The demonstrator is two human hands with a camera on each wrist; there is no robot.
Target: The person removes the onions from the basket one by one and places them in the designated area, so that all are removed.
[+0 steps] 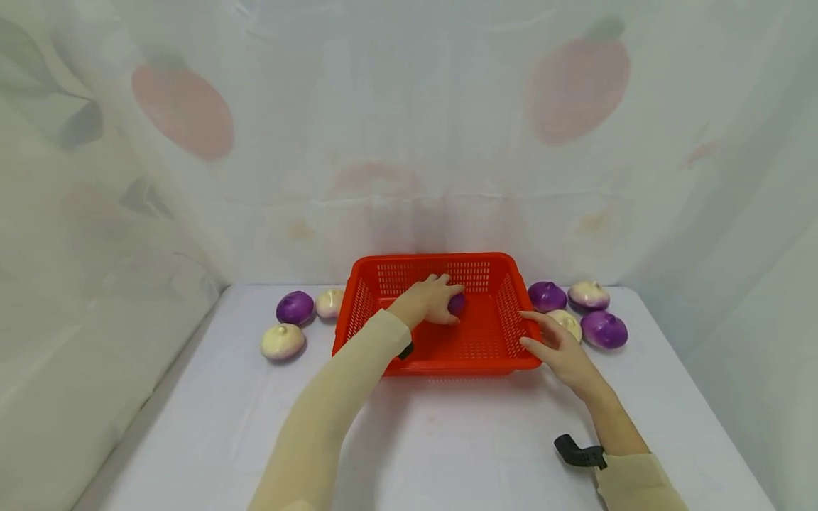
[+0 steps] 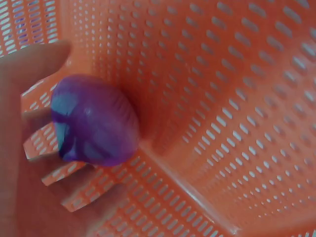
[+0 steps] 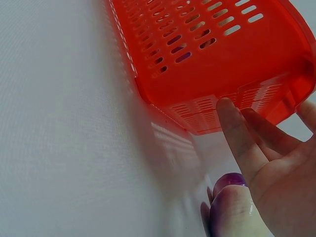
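In the head view, my left hand is inside a red plastic basket, over a purple turnip. The left wrist view shows that turnip low against the perforated wall. My thumb stretches above it and the spread fingers lie beside and partly behind it; the thumb appears apart from it. My right hand is at the basket's right side. In the right wrist view, extended fingers of this hand are against or very near the outer wall.
Left of the basket lie a purple turnip and two cream ones. On the right are several turnips, including a purple one and a cream one partly behind my right hand. A white cloth covers the table; a printed curtain hangs behind.
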